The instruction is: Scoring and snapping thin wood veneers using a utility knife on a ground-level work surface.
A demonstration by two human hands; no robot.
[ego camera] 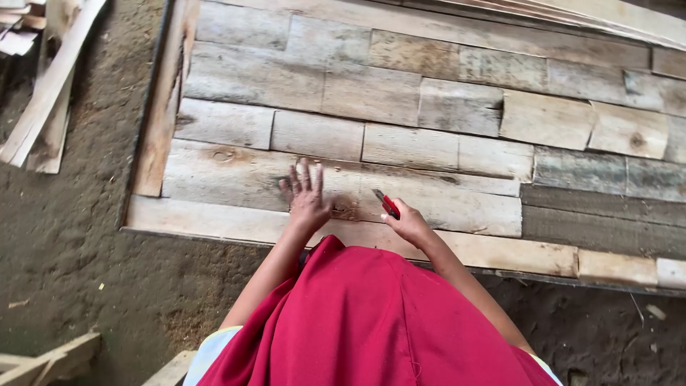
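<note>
A large panel of weathered wooden boards (400, 107) lies flat on the ground before me. My left hand (307, 196) rests palm down on a pale board near the panel's front edge, fingers spread. Just to its right, my right hand (409, 225) is closed around a small red tool (386, 204) whose tip points at the same board. Between the two hands a dark knot (346, 209) shows in the wood. My red garment (364, 322) fills the bottom of the view.
Dirt floor (78, 243) surrounds the panel on the left and front. Loose wooden slats (46, 86) lie at the upper left, more scraps (50, 357) at the bottom left. Thin boards (607, 18) are stacked along the top right.
</note>
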